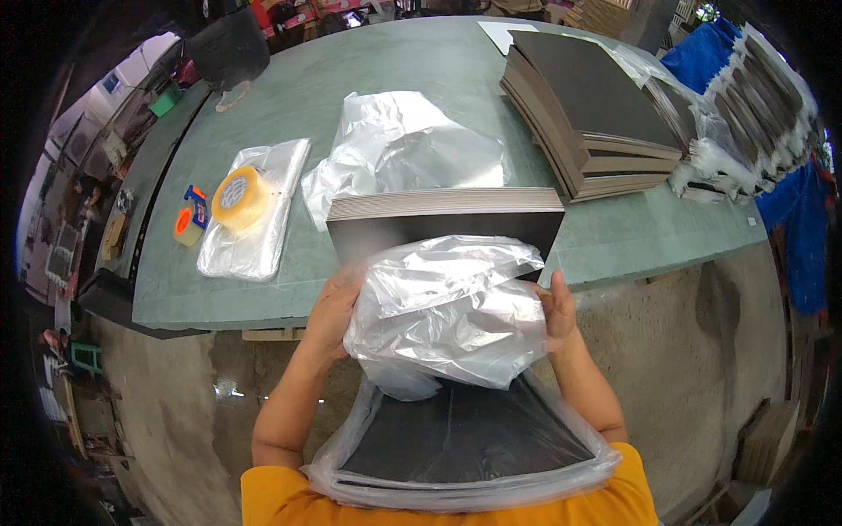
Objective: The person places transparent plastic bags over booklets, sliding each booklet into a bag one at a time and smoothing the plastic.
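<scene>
My left hand (334, 309) and my right hand (560, 314) are at either side of a crumpled clear plastic bag (452, 311), both closed on its edges. Some fingers are hidden by the film. Just beyond it a stack of black boards (438, 226) stands on edge at the table's near side, its layered pale edges facing up. The plastic overlaps the lower part of that stack. Closer in, against my orange shirt, lie black boards wrapped in clear film (465, 434).
A green table (289, 96) holds loose film (403, 145), folded plastic bags (263, 250) with a yellowish tape roll (241, 197) on top, and a tape dispenser (190, 219). Far right are stacked dark boards (592, 96) and film-wrapped bundles (759, 114). A dark bin (228, 48) stands far left.
</scene>
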Demonstrator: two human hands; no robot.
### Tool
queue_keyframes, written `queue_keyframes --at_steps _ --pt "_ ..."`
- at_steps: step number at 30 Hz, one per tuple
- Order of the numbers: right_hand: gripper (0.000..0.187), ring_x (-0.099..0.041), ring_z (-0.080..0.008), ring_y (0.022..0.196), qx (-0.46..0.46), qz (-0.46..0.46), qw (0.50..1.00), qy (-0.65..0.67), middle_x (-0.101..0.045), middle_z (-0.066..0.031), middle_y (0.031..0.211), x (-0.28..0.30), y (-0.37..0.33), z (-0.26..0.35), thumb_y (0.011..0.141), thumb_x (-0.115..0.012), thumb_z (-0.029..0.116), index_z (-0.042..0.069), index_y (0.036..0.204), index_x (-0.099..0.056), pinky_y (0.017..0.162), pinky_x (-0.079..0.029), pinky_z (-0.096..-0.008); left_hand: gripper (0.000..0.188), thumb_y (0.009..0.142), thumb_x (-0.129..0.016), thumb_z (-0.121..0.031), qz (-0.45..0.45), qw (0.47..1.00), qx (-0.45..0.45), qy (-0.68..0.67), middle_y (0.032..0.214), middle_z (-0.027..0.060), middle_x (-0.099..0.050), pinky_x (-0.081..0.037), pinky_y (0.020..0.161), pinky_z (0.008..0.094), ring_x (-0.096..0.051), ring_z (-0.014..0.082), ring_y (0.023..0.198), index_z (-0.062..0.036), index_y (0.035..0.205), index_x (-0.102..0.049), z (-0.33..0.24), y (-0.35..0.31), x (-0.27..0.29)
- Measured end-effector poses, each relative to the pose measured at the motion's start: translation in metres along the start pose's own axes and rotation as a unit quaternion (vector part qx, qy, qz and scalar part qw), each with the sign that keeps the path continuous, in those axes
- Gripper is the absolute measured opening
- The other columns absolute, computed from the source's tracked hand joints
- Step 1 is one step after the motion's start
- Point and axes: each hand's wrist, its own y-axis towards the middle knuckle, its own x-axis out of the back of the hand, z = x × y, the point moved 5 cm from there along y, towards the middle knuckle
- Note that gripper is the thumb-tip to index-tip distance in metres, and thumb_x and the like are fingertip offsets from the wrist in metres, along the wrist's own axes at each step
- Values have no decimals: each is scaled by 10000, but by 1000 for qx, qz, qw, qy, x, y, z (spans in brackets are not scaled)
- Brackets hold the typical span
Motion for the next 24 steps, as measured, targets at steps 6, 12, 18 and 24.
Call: queue_keyframes --at_steps 6,12,18,24 --pt "294 -561 -80 699 -29 2 970 -241 -603 -51 776 29 4 -2 757 -634 219 -35 896 -587 639 -446 -205 268 867 -432 -157 -4 998 -7 -62 978 90 -580 -471 735 277 -576 153 832 7 1063 -511 15 0 23" --pt "203 -552 -76 677 -76 -23 970 -230 -600 -38 759 39 14 -17 764 -626 169 -21 829 -599 601 -444 -209 239 853 -451 -133 -10 991 -23 135 960 75 -583 -456 714 270 -564 146 818 -7 1039 -529 5 0 36" --pt "193 -557 -98 681 -22 -70 977 -200 -611 -55 785 44 17 -17 759 -626 131 -34 855 -599 614 -451 -235 196 643 -552 49 -117 681 -399 603 830 133 -516 -420 695 328 -515 282 777 -28 819 -519 -44 -50 -30" --pt "152 -540 -77 639 0 21 929 -369 -600 -27 726 24 19 -28 722 -664 147 20 787 -612 578 -440 -229 335 684 -543 28 55 852 -250 457 836 87 -537 -450 626 291 -523 171 768 -39 1012 -518 4 -12 -47"
